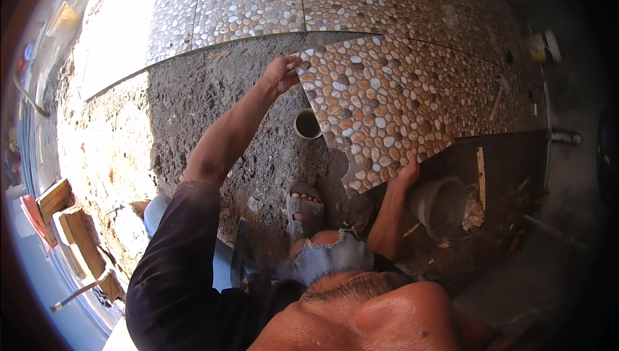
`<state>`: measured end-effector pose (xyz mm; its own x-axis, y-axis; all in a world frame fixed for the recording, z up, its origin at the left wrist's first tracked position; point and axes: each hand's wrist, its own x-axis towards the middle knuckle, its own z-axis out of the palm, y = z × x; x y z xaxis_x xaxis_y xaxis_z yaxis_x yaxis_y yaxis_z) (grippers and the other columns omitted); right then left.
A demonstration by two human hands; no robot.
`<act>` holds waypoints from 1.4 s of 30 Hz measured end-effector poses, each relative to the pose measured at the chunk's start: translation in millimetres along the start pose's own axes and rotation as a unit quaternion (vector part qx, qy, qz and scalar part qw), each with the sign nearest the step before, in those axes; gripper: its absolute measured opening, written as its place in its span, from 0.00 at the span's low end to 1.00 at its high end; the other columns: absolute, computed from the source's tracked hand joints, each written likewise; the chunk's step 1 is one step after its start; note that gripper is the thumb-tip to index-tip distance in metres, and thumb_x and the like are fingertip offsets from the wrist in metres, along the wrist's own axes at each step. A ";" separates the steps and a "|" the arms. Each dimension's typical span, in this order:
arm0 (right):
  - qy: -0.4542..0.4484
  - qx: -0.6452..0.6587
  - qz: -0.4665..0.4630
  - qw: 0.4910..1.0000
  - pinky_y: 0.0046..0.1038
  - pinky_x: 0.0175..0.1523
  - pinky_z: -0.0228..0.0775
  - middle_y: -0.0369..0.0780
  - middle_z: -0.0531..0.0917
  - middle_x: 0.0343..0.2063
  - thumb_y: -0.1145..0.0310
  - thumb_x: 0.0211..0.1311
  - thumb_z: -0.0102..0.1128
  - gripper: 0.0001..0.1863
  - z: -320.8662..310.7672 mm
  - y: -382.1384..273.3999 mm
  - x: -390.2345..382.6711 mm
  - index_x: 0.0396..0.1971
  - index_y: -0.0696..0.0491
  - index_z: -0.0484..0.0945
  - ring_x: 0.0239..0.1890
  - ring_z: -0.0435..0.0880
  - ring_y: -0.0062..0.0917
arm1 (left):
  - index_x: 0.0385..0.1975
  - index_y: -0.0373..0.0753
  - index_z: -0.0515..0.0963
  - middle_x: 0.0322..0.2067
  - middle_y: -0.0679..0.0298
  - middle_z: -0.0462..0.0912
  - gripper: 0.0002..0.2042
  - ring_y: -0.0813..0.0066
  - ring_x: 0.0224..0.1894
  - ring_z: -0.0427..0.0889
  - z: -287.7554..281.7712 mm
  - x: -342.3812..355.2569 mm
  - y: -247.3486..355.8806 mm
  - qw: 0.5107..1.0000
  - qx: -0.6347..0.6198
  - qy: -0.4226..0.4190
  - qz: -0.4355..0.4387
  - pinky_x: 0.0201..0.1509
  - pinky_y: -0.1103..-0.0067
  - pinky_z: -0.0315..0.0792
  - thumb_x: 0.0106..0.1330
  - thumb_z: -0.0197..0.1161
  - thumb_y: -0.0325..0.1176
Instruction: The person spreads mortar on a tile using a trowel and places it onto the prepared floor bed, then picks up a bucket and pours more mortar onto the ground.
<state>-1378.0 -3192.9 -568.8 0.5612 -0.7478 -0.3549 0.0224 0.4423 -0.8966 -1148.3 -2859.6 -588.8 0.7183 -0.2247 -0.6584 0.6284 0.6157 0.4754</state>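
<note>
"Tile?"
"Pebble-patterned tile (380,106), brown, tan, white, some grey. Just right of frame centre."
"Pose?"
"Patterned face up, edges slanting across the frame."
"State?"
"Curved, ragged cutout, lower-left corner."

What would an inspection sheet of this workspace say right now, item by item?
Surface: rough grey bed, sunlit at the left, shaded nearer the middle.
Job's things: pebble-patterned tile in both hands, with a ragged notch in its near-left edge; round pipe opening beside it; laid tiles beyond.
Clutter: wooden blocks at the left; wood strip and a dim round bucket at the right.
Grippers: bare hands; left hand holds the tile's far-left corner, right hand its near edge.
Cables: nothing seen that is clearly a cable.
Surroundings: glare at the left; darkness hides detail at the right, around a white container.
</note>
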 end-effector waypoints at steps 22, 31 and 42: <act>0.062 0.065 -0.003 0.996 0.37 0.45 0.77 0.49 0.78 0.46 0.62 0.62 0.62 0.25 18.9 56.9 44.9 0.49 0.68 0.72 0.44 0.80 0.35 | 0.53 0.27 0.71 0.57 0.56 0.70 0.15 0.62 0.54 0.74 37.8 92.8 -24.1 0.998 0.002 -0.007 0.068 0.62 0.73 0.69 0.69 0.51 0.28; 0.064 0.043 0.044 0.996 0.39 0.51 0.74 0.52 0.73 0.52 0.56 0.60 0.64 0.33 43.1 85.6 22.2 0.54 0.68 0.68 0.50 0.77 0.39 | 0.49 0.33 0.75 0.50 0.62 0.75 0.13 0.69 0.49 0.75 -45.6 128.6 -5.6 0.960 0.206 -0.078 0.174 0.49 0.72 0.74 0.66 0.55 0.29; 0.023 -0.209 0.134 0.968 0.34 0.35 0.71 0.48 0.73 0.48 0.43 0.62 0.56 0.40 10.0 99.2 41.6 0.59 0.64 0.65 0.37 0.76 0.31 | 0.32 0.34 0.73 0.32 0.63 0.74 0.02 0.75 0.31 0.73 6.9 100.6 -2.9 0.920 0.312 -0.071 0.228 0.34 0.75 0.71 0.62 0.54 0.24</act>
<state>-1344.1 -3175.1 -669.8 0.4626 -0.6592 -0.5929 -0.4619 0.3917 -0.7958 -1075.8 -2889.2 -652.4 0.9532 -0.1753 -0.2462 0.2700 0.1277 0.9544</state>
